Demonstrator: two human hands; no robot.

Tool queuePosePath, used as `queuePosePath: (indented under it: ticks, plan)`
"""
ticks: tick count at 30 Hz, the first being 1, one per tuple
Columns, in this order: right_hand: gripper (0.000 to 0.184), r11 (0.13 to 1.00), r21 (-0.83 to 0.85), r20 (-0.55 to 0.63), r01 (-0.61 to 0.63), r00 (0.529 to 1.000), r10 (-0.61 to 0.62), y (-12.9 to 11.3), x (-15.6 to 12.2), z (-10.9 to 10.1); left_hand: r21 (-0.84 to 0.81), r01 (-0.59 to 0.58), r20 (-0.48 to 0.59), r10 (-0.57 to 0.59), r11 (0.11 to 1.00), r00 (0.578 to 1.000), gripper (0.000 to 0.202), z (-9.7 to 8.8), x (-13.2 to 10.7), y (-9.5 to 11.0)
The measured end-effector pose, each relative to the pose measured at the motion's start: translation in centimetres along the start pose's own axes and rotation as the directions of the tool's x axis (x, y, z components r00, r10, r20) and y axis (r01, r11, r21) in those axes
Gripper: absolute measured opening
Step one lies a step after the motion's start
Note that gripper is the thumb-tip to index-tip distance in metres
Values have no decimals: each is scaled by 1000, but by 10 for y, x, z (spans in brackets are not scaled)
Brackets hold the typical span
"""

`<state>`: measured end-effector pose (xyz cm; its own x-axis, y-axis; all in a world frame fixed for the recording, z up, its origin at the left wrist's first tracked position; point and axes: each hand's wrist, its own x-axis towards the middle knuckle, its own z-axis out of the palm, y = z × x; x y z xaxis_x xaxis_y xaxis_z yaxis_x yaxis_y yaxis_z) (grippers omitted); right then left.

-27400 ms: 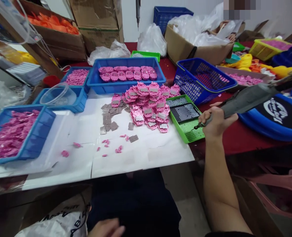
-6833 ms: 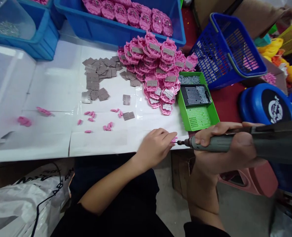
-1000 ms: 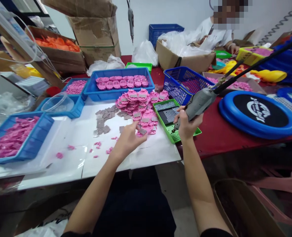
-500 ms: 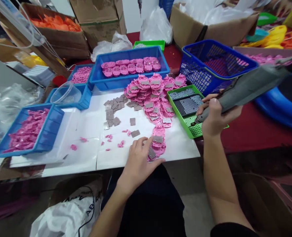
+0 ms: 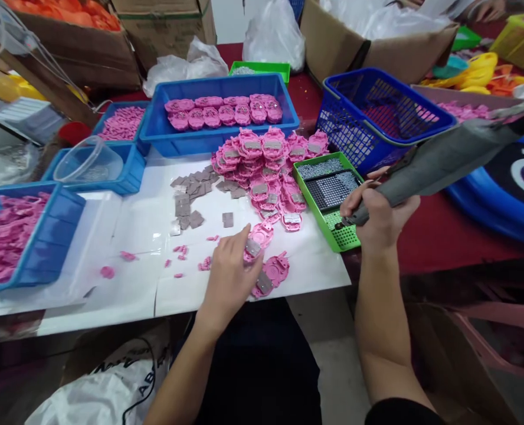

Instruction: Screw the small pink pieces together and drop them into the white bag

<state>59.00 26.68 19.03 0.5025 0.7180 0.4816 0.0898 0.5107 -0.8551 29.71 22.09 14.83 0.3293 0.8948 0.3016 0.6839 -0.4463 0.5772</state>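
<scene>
My left hand (image 5: 230, 265) is closed on the edge of a pink plastic shell (image 5: 262, 234) with a grey plate on it, thumb and fingers either side. Just below, near the table edge, lies another pink shell (image 5: 277, 269) with a grey plate. My right hand (image 5: 377, 218) grips a grey electric screwdriver (image 5: 439, 159), tilted with its bit down over the front compartment of a green tray (image 5: 330, 237). Small screws fill the tray's rear compartments. Beyond my left hand is a heap of pink shells with grey plates (image 5: 262, 156).
Loose grey plates (image 5: 195, 188) and small pink pieces (image 5: 180, 252) lie on the white table covering. A blue bin (image 5: 156, 133) of paired pink shells stands behind, a blue basket (image 5: 363, 130) at right. More blue bins (image 5: 67, 230) line the left.
My left hand has shifted a pink shell up and left, away from the one beside it. The screwdriver stays over the green tray. The view has turned slightly.
</scene>
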Motion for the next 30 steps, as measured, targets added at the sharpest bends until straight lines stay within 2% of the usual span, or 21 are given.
queuePosePath:
  ticks: [2,5,8,11,14,17,18,20,23,25,30]
  plan:
    - [27,1000,-12,21,5,1000,-5,-2,-1,1,62,-21,-1,21,998,1000,45,-2,-1,-2]
    - [27,999,-37,-25,25,999,-26,-3,-4,3,131,-64,-50,71,989,996,34,2,-6,5]
    - [27,998,-62,-73,21,997,-25,-1,-4,3,119,-123,-75,133,985,988,30,13,-16,21]
    - [27,998,-32,-115,51,992,-55,-2,-3,-4,89,-160,-54,165,983,985,26,29,-23,37]
    - [23,987,93,-82,135,988,-127,-17,-5,-12,28,-202,-32,203,979,979,16,44,-23,47]
    - [21,967,169,-74,189,981,-178,-43,-19,-14,-83,-251,-7,251,965,968,10,54,-18,50]
    - [22,972,164,-45,170,985,-165,-52,-25,-12,-125,-258,2,260,958,966,11,57,-16,50]
    - [21,978,175,89,111,988,-128,-65,-39,-4,-206,-252,25,262,946,965,18,61,-15,48]
    - [16,982,190,293,-5,955,-52,-72,-56,12,-279,-226,53,250,933,967,23,63,-15,45]
    - [15,984,165,339,-65,941,6,-71,-63,20,-282,-222,55,247,933,968,21,64,-16,43]
    - [11,981,136,313,-135,946,87,-70,-75,26,-272,-222,78,251,936,965,23,62,-17,44]
